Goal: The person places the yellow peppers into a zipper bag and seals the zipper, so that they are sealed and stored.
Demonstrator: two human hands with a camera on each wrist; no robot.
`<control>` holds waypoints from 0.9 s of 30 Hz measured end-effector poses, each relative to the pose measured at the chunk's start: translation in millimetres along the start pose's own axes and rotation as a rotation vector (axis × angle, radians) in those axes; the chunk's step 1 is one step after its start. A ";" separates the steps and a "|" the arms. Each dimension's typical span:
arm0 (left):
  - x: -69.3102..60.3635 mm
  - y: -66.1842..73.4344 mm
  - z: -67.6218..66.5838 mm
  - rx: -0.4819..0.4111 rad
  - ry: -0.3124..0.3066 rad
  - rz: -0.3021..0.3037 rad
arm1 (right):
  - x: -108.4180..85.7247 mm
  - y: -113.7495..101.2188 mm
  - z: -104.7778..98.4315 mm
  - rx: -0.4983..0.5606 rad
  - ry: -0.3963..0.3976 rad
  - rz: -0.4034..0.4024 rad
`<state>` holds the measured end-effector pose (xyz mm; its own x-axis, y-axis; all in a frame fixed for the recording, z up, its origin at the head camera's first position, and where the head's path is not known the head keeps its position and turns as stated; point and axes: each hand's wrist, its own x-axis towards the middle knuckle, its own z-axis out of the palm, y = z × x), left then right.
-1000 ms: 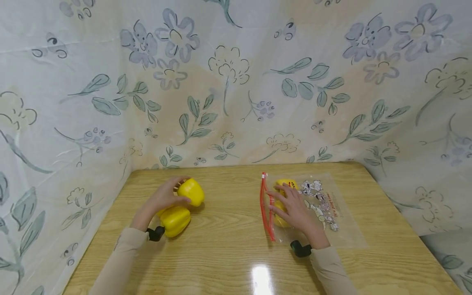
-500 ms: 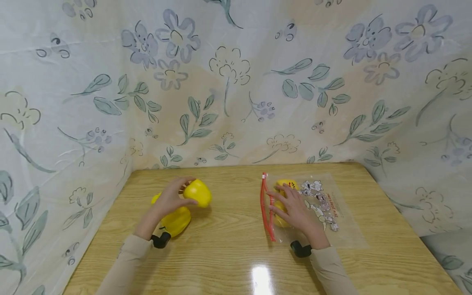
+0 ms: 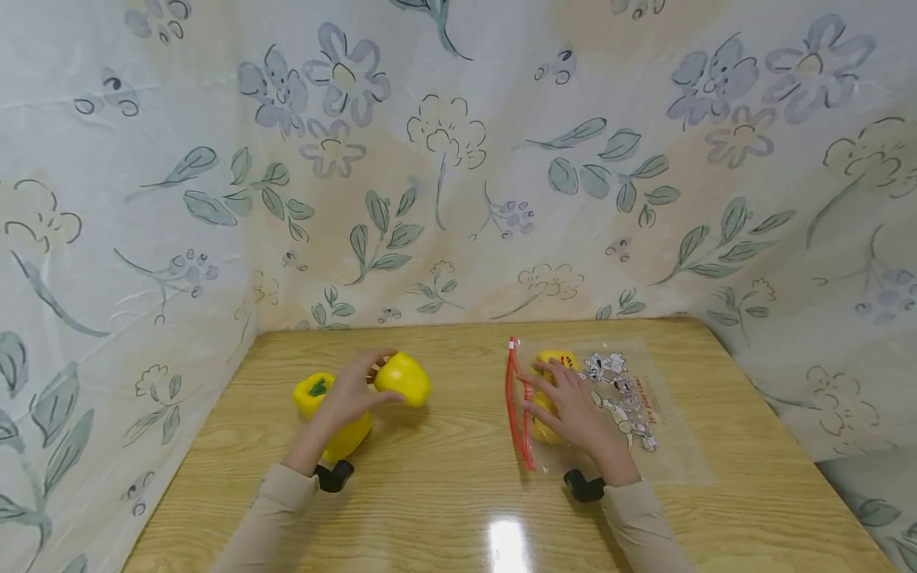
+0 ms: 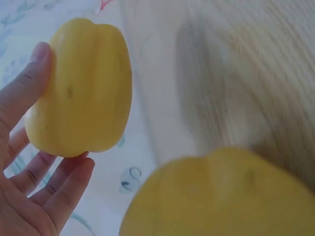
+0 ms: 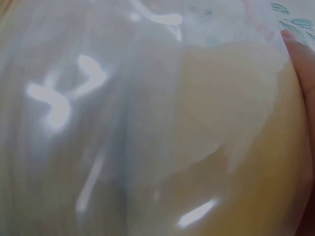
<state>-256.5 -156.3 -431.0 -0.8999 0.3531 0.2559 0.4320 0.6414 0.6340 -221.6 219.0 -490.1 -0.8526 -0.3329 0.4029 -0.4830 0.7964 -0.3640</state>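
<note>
My left hand (image 3: 349, 391) grips a yellow bell pepper (image 3: 403, 380) between thumb and fingers, just above the table. The left wrist view shows the held bell pepper (image 4: 86, 88) close up, its smooth ribbed side towards the camera. Behind the left wrist sit two more yellow peppers; a green stem shows on the farther one (image 3: 306, 395), while the nearer one (image 3: 353, 439) is partly covered by the forearm. My right hand (image 3: 573, 406) rests, fingers spread, on a clear zip bag (image 3: 669, 438) with a red zip edge. Yellow peppers (image 3: 544, 422) lie inside, partly hidden.
A wood-grain table (image 3: 444, 493) bears everything. Floral cloth (image 3: 458, 199) hangs at its back and sides. Cartoon figures (image 3: 623, 394) are printed on the bag. Bag film with glare fills most of the right wrist view.
My left hand has moved right with the bell pepper, away from the other two, uncovering the green stem of the farther one. The right hand and bag have stayed put.
</note>
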 end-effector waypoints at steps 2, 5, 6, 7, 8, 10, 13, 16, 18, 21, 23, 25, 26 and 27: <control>0.5 2.6 4.2 0.001 0.002 -0.002 | 0.0 0.0 0.0 -0.005 -0.002 0.002; 1.8 6.5 11.4 -0.005 0.003 -0.012 | 0.1 -0.2 -0.3 -0.009 -0.006 0.006; 2.4 7.4 14.1 -0.005 0.003 -0.016 | 0.1 -0.5 -0.7 -0.011 -0.007 0.005; 3.2 8.3 16.8 -0.011 0.004 -0.018 | 0.3 -0.7 -0.8 -0.010 -0.006 0.004; 4.0 9.2 19.5 -0.019 0.003 -0.014 | 0.4 -0.8 -0.8 -0.009 -0.004 0.005; 5.8 10.2 25.2 -0.032 0.006 -0.008 | 0.7 -1.0 -0.9 -0.009 -0.003 0.005; 8.3 9.5 33.4 -0.056 0.002 0.014 | 0.8 -1.3 -0.7 -0.008 -0.008 0.009; 9.3 9.6 40.7 -0.071 0.000 0.022 | 0.3 -1.6 -0.5 -0.007 -0.021 0.016; 10.1 10.5 44.8 -0.076 -0.003 0.023 | 0.2 -1.8 -0.3 -0.008 -0.027 0.022; 12.0 13.9 50.0 -0.093 -0.004 0.020 | 0.4 -1.9 0.0 -0.009 -0.021 0.017; 13.8 16.0 53.9 -0.099 -0.004 0.017 | 0.7 -1.9 0.0 -0.014 -0.014 0.012; 14.9 18.5 57.8 -0.103 0.002 0.007 | 1.0 -2.1 -0.4 -0.010 -0.008 0.005; 15.3 19.7 60.0 -0.104 0.005 0.003 | 1.1 -2.1 -0.5 -0.010 -0.007 0.004; 15.5 21.1 62.1 -0.105 0.008 -0.002 | 1.2 -1.8 -0.5 -0.015 -0.007 0.004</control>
<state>-257.7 -95.0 -458.9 -0.9015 0.3461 0.2599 0.4217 0.5675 0.7072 -221.7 217.4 -488.6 -0.8559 -0.3334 0.3952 -0.4766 0.8052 -0.3528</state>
